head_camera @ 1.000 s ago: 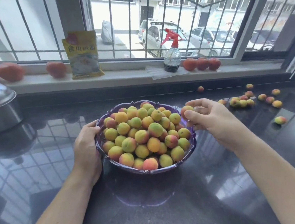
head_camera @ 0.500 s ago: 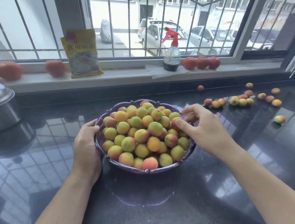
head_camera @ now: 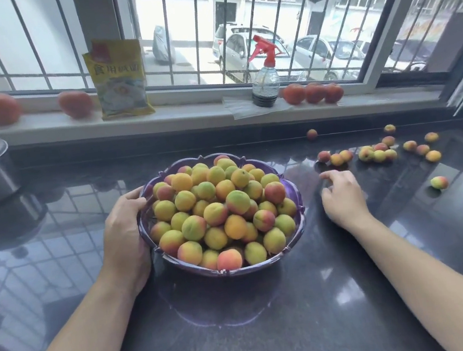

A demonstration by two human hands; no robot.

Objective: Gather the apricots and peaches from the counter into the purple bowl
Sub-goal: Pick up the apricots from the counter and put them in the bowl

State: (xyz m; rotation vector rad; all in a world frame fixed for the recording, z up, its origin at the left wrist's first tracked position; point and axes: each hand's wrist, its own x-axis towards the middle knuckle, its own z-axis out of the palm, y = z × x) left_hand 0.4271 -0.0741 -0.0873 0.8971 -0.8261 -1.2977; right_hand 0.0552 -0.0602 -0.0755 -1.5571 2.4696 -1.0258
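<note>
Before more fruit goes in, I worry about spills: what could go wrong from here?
The purple bowl is already heaped above its rim, so added fruit may roll off onto the counter. The loose fruit by the right hand sits on glossy stone and could skid away when grabbed. The left hand only grips the rim; a nudge might tip it.

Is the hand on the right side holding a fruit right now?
No, the right hand is empty, its fingers loosely bent above the dark counter, short of the loose fruits lying beyond it.
</note>
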